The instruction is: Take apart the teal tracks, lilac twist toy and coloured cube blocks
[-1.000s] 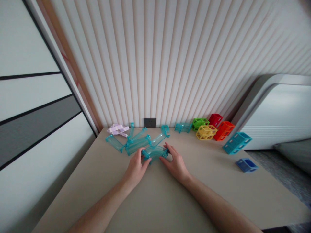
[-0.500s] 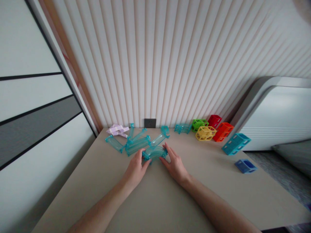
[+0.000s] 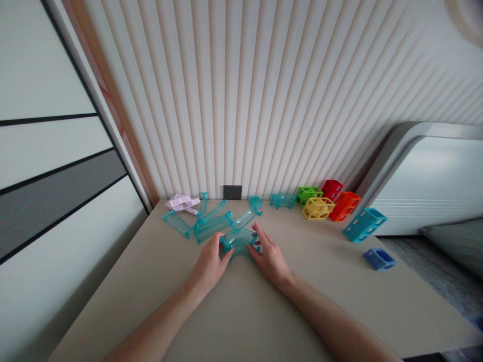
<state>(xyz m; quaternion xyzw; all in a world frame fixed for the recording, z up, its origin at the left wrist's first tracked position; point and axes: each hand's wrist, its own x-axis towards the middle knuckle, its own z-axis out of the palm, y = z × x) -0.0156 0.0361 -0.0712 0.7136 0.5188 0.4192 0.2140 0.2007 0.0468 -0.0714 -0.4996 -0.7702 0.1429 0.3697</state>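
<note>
Between my two hands is a curved, clear teal track piece [image 3: 240,240], its arc bowed away from me; there seems to be more than one layer to it. My left hand [image 3: 211,259] pinches its left end between thumb and fingers. At the right end, my right hand [image 3: 272,259] grips with the thumb on the near side and the fingers on the far side. Just behind, straight teal track pieces [image 3: 214,226] lie in a loose group. One of them, a slanted track piece [image 3: 245,218], lies close beyond the curved one.
Lilac pieces [image 3: 183,202] lie at the back left. Another curved teal piece [image 3: 283,200] rests by the wall. On the right stand green [image 3: 308,195], yellow [image 3: 318,208], red [image 3: 332,189], orange [image 3: 344,205], teal [image 3: 364,224] and blue [image 3: 379,259] open-frame blocks. A black socket [image 3: 232,192] is on the wall.
The curved track piece has tilted slightly between my hands, so its lower layer shows more toward me. My fingers have shifted a little at the right end. Everything else stays in place.
</note>
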